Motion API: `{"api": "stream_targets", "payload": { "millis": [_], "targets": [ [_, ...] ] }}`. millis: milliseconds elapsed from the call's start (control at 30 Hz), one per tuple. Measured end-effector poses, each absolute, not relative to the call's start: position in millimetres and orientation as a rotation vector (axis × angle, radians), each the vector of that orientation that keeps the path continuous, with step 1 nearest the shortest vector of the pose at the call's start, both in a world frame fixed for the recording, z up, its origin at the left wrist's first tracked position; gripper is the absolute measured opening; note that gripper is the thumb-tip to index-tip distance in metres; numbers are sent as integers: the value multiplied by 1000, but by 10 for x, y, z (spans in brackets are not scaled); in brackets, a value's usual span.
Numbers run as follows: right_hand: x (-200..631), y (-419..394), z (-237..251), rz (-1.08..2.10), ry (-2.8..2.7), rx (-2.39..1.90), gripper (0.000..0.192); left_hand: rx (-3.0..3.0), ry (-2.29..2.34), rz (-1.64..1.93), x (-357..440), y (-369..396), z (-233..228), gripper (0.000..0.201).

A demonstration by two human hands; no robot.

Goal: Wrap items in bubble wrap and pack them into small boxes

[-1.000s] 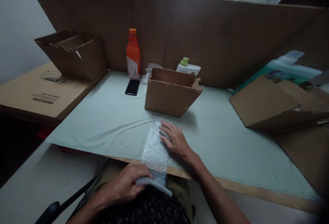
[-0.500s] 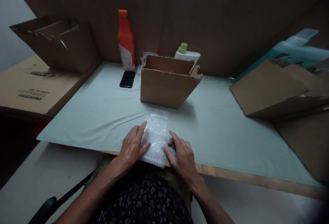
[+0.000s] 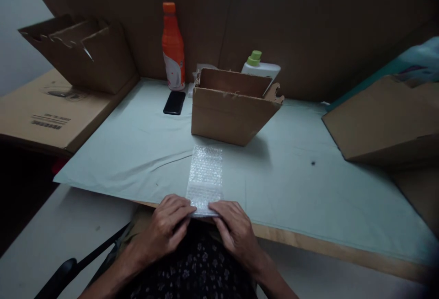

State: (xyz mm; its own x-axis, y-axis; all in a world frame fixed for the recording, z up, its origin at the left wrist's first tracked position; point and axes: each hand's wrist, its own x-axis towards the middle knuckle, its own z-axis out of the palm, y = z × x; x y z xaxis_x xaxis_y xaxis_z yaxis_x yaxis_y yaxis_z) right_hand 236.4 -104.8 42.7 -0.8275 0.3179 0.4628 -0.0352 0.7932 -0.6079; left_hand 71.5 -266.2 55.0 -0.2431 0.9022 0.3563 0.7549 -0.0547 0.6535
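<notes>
A clear strip of bubble wrap (image 3: 206, 168) lies lengthwise over the table's front edge, its far end just short of the cardboard box in the middle. My left hand (image 3: 168, 223) pinches its near left corner, fingertips on top and the thumb lower down. At the near right corner, my right hand (image 3: 236, 228) grips it the same way. The near end looks folded over between the fingertips of both hands. Whether anything lies inside the wrap I cannot tell.
An open cardboard box (image 3: 222, 114) stands mid-table, with a green-capped white bottle (image 3: 262, 68) behind it. Left of it are an orange bottle (image 3: 173, 47) and a black phone (image 3: 174, 103). More cardboard boxes stand at the left (image 3: 103, 63) and right (image 3: 384, 116). A dark speck (image 3: 313, 163) shows on the cloth.
Both hands have come down toward me, from the sides of the bubble wrap to its near corners, and closed on them. The wrap now lies straighter. My view has shifted slightly.
</notes>
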Motion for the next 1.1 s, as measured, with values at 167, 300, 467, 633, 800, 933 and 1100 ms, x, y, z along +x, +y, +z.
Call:
{"api": "stream_targets", "payload": {
  "millis": [167,300,467,633,800,933,1100],
  "targets": [
    [2449,-989,495,753,-2348,-386,39,1543,2185,1181,644,-2510,537,24],
    [2449,-972,556,494,-2462,-282,39,1586,2324,1045,586,-2332,459,27],
    [2247,-905,567,496,-2636,-216,30,1625,2380,1096,574,-2327,537,32],
    [2219,-823,602,831,-2542,-316,23,1751,2103,1150,612,-2453,656,42],
    [2272,-775,605,536,-2467,-409,27,1648,2283,1050,553,-2239,539,35],
    [2226,-796,607,392,-2599,-343,30,1546,2441,975,462,-2090,482,29],
    [2078,-742,562,524,-2596,-411,29,1051,2213,1415,534,-2217,487,45]
  ]
}}
